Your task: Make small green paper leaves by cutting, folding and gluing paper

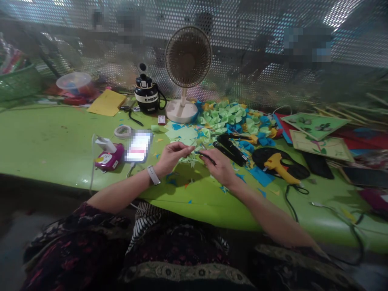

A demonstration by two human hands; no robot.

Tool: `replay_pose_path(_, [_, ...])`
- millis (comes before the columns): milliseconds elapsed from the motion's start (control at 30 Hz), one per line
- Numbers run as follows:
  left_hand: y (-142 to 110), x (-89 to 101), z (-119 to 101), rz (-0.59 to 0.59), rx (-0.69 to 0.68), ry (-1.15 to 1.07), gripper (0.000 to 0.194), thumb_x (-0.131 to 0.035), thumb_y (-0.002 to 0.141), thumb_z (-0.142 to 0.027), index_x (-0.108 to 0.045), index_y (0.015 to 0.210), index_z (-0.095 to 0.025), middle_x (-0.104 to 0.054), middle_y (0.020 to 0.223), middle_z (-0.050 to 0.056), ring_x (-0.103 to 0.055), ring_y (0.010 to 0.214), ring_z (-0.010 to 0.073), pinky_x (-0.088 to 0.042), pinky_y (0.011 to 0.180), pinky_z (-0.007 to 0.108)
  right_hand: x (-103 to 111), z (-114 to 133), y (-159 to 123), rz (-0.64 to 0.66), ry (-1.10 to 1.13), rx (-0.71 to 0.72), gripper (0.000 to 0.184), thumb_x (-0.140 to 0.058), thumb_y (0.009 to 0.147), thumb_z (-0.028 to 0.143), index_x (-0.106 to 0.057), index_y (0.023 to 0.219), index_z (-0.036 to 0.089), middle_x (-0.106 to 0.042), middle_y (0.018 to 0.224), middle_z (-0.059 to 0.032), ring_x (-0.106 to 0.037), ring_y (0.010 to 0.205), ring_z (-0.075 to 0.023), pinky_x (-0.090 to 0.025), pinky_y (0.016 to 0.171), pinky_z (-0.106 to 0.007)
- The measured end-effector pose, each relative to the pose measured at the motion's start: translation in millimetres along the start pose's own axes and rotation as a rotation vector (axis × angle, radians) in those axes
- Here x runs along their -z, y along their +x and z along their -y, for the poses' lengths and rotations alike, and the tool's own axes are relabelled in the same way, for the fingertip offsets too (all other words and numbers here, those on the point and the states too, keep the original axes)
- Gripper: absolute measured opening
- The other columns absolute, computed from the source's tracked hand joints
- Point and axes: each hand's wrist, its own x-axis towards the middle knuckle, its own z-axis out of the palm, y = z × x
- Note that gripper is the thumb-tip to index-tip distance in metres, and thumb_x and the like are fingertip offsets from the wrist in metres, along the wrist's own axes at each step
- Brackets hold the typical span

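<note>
My left hand (173, 158), a watch on its wrist, is closed in a pinch over the middle of the green table. Whatever lies between its fingertips is too small to make out. Just to the right, my right hand (221, 167) is wrapped around a slim black tool (206, 156) whose tip points at the left fingertips; its exact kind is unclear. Light green paper scraps (191, 161) lie under both hands. Behind them are light green paper sheets (183, 134) and a heap of folded paper pieces (226, 115). A black stapler (230, 149) rests beside my right hand.
A fan (188, 60) and a black bottle (147, 97) stand at the back. Left are a lit phone (138, 146), a tape roll (123, 131) and a purple power socket with charger (110, 157). A yellow glue gun (280, 167) and decorated cards (321, 146) lie right.
</note>
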Motion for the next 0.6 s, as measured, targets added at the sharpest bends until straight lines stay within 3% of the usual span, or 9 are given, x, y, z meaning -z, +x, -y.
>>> replay_pose_path(367, [0.0,0.4,1.2,0.047,0.022,0.006,0.032,-0.083,0.067,-0.045,-0.074,0.079,-0.017,-0.071,0.075,0.003,-0.061,0.065,0.0095,-0.05,0.063,0.023,4.1,-5.0,3.7,0.035,0.114,-0.046,0.036,-0.046,0.098,0.045,-0.072,0.107,0.022,-0.071,0.094,-0.0091,-0.066,0.085,-0.0207,-0.053,0.079,-0.036])
replay_pose_path(500, [0.3,1.7,2.4,0.066,0.014,-0.009,0.032,-0.083,0.068,-0.046,-0.073,0.075,-0.016,-0.069,0.069,0.001,-0.058,0.061,0.0082,-0.048,0.06,0.023,4.4,-1.6,2.8,0.081,0.147,-0.11,0.035,-0.048,0.097,0.044,-0.071,0.108,0.021,-0.072,0.092,-0.0086,-0.068,0.083,-0.0208,-0.055,0.076,-0.036])
replay_pose_path(600, [0.5,3.3,3.0,0.07,-0.026,0.004,0.032,-0.081,0.071,-0.045,-0.07,0.07,-0.016,-0.066,0.063,0.0,-0.056,0.057,0.0072,-0.046,0.059,0.022,4.0,0.5,1.7,0.061,0.114,-0.068,0.032,-0.055,0.094,0.045,-0.07,0.11,0.022,-0.073,0.099,-0.0086,-0.069,0.091,-0.0226,-0.055,0.082,-0.038])
